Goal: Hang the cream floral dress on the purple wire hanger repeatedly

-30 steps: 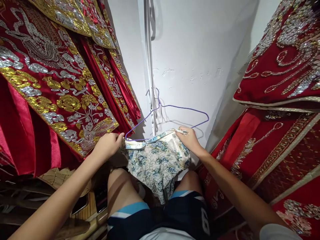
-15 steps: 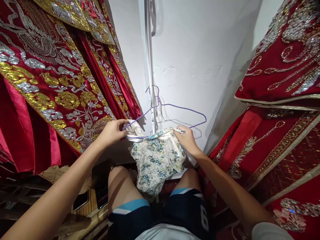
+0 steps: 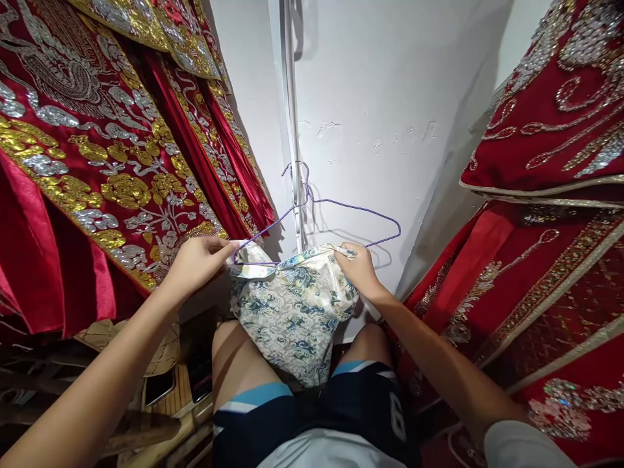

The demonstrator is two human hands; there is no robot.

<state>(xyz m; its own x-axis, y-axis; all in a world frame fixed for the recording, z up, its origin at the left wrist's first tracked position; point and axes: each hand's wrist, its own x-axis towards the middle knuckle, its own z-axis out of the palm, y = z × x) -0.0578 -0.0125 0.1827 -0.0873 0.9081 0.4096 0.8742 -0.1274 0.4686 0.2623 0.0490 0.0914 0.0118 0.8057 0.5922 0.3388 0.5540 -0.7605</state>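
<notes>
Left hand [image 3: 197, 263] and right hand [image 3: 359, 265] pinch the garment [image 3: 292, 318] by its band [image 3: 302, 258] beside the hanger [image 3: 341, 204]; it's likely light, limp, best held there.

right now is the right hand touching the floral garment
Touching: the head view shows the right hand gripping the floral garment by its upper edge.

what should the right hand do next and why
Perhaps have the right hand draw its side of the floral garment over the right end of the purple hanger: that end sticks out beyond the cloth, while the left end, by the left hand, appears tucked inside the waistband.
</notes>
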